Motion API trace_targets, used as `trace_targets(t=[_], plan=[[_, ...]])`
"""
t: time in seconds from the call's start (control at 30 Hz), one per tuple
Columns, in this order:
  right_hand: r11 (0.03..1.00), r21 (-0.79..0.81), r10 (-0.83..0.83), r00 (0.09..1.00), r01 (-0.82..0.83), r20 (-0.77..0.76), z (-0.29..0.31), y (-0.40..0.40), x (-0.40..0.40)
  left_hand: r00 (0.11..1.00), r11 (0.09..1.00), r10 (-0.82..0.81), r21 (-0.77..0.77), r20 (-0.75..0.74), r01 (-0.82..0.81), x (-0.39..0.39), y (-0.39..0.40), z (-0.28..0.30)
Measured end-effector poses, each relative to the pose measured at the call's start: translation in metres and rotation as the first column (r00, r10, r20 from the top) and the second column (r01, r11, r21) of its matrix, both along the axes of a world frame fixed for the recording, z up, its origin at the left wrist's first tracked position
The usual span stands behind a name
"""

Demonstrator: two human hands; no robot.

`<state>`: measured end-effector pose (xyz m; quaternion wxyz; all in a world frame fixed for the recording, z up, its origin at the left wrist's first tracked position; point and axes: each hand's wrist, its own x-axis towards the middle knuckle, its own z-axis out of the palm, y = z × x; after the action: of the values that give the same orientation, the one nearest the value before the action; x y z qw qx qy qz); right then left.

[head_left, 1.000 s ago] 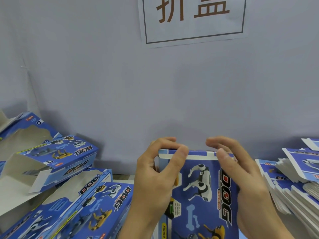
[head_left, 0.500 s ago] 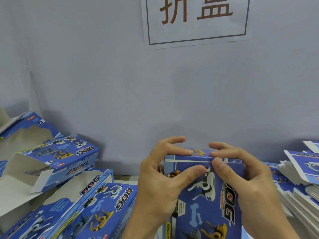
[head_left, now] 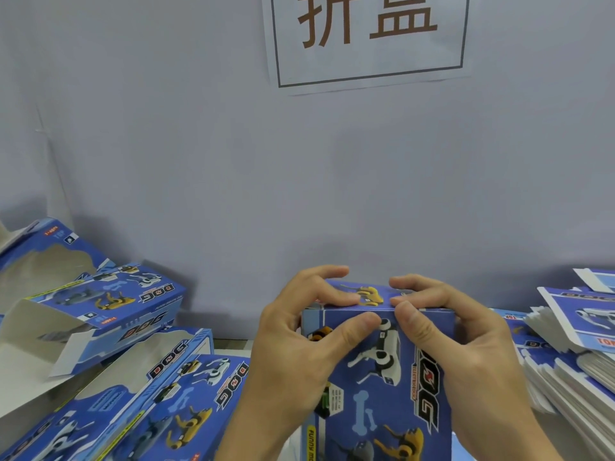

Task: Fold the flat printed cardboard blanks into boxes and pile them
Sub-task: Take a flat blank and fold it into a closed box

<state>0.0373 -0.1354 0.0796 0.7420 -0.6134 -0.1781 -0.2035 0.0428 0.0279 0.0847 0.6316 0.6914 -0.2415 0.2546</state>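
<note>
Box sits upright at centre, between the folded boxes on the left and the flat blanks on the right. Left hand and right hand both grip its top edge: thumbs on the front panel, curled fingers pressing the top flap down. Looks like closing the lid. Advice: keep panels square, press evenly along the fold, seat the tuck fully before releasing.
</note>
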Motion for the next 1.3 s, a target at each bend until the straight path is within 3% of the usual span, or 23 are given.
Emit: trace_targets(t=[0.1, 0.17, 0.27, 0.37, 0.47, 0.53, 0.6, 0.7, 0.77, 0.83, 0.93, 1.07, 1.17, 1.3], plan=[[1.0, 0.012, 0.001, 0.999, -0.002, 0.034, 0.0, 0.0, -0.002, 1.0, 0.995, 0.019, 0.096, -0.002, -0.019, -0.003, 0.007, 0.001], [1.0, 0.015, -0.024, 0.995, 0.023, 0.093, -0.001, 0.0, -0.003, 0.997, 0.996, -0.035, 0.077, -0.07, 0.041, -0.003, 0.011, -0.001], [0.995, -0.001, -0.097, 0.984, 0.099, 0.151, 0.001, 0.005, -0.004, 0.984, 0.991, -0.129, -0.042, -0.121, 0.124, -0.001, 0.011, 0.0], [0.925, -0.101, -0.339, 0.916, 0.366, 0.212, 0.001, 0.006, -0.001, 0.995, 0.972, 0.082, -0.217, -0.058, -0.093, 0.004, 0.011, 0.0], [0.819, -0.115, -0.506, 0.803, 0.562, 0.316, 0.003, 0.006, -0.004, 0.97, 0.838, 0.227, -0.49, -0.089, -0.242, 0.011, 0.019, 0.0], [0.879, -0.16, -0.39, 0.87, 0.45, 0.301, 0.009, 0.006, -0.007, 0.957, 0.7, 0.246, -0.655, -0.155, -0.286, 0.016, 0.024, -0.002], [0.907, -0.391, -0.141, 0.988, 0.154, 0.062, 0.015, 0.008, -0.011, 0.934, 0.566, 0.265, -0.745, -0.241, -0.353, 0.019, 0.025, -0.004], [0.681, -0.686, -0.064, 0.913, -0.255, -0.402, 0.011, 0.015, -0.01, 0.887, 0.434, 0.283, -0.775, -0.366, -0.459, 0.024, 0.021, -0.01], [0.654, -0.709, -0.144, 0.876, -0.266, -0.461, 0.002, 0.019, -0.005, 0.869, 0.411, 0.249, -0.766, -0.427, -0.494, 0.027, 0.018, -0.014], [0.806, -0.572, -0.189, 0.849, -0.154, -0.494, -0.008, 0.017, 0.004, 0.893, 0.476, 0.09, -0.769, -0.44, -0.427, 0.028, 0.01, -0.016], [0.989, -0.126, -0.013, 0.804, -0.076, -0.595, -0.013, 0.013, 0.014, 0.864, 0.636, -0.153, -0.717, -0.479, -0.285, 0.025, -0.009, -0.019], [0.945, 0.316, 0.038, 0.929, 0.087, -0.368, -0.026, 0.001, 0.024, 0.755, 0.908, -0.253, -0.419, -0.605, -0.032, 0.023, -0.019, -0.03], [0.939, 0.325, -0.007, 0.954, 0.109, -0.3, -0.032, -0.012, 0.027, 0.745, 0.972, -0.209, -0.22, -0.634, 0.086, 0.026, -0.012, -0.039], [0.992, 0.085, -0.064, 0.949, 0.095, -0.31, -0.034, -0.028, 0.027, 0.88, 0.943, -0.082, -0.323, -0.467, -0.083, 0.032, 0.005, -0.037]])
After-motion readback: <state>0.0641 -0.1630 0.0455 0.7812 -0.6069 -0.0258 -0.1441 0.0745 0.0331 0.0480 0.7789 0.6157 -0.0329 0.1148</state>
